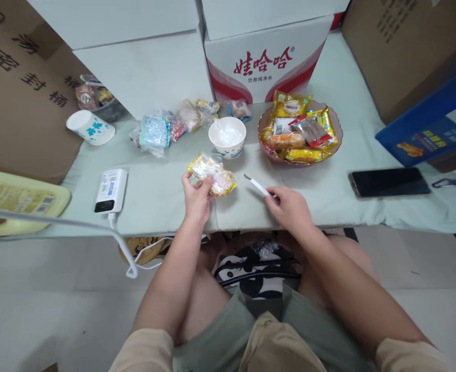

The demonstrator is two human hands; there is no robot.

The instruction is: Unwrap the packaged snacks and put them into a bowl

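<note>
My left hand (196, 195) pinches a shiny yellow and clear snack packet (213, 174) just above the pale green table (158, 191). My right hand (290, 206) is closed round a thin white tool with a small dark tip (256, 185), which points left toward the packet. Just beyond the packet stands a white paper bowl (227, 137) with clear wrapping inside. A pink dish (300, 135) full of wrapped snacks sits to the right of the bowl.
A white power bank (110, 190) with a cable lies at the left. Loose snack packets (162, 130) and a tipped paper cup (90, 127) lie at the back left. A dark phone (389, 182) rests at the right. Cardboard boxes (264, 57) line the back.
</note>
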